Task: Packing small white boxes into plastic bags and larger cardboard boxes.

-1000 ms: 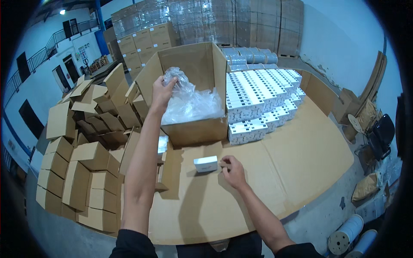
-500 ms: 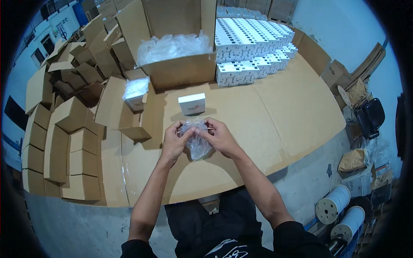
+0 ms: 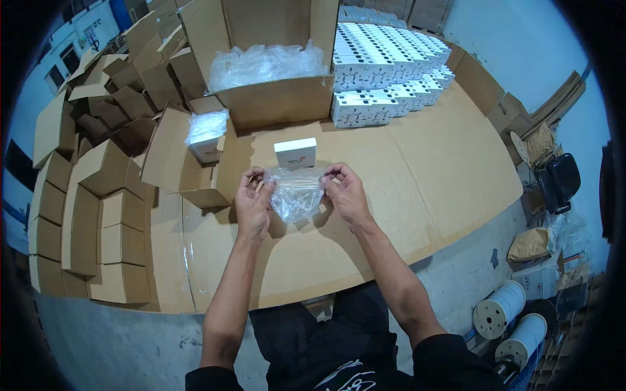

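Observation:
A clear plastic bag [image 3: 295,199] is stretched between my two hands above the cardboard-covered table. My left hand [image 3: 254,201] pinches its upper left corner between thumb and fingers. The upper right corner is gripped by my right hand [image 3: 345,194] in the same way. Just beyond the bag, a small white box [image 3: 295,154] with a small print on its front stands upright on the cardboard. Left of it is an open carton [image 3: 207,194] holding white boxes [image 3: 207,138] wrapped in clear plastic.
Behind stands a large open carton [image 3: 280,104] heaped with clear plastic bags [image 3: 267,65]. White box-like units [image 3: 365,109] with dark openings are stacked at back right. Empty cartons [image 3: 85,215] crowd the left side. Cable spools [image 3: 499,309] stand on the floor at right.
My hands have spread apart and moved slightly away from me, pulling the bunched bag out flat and wide. The white box stays standing; the view has shifted a little.

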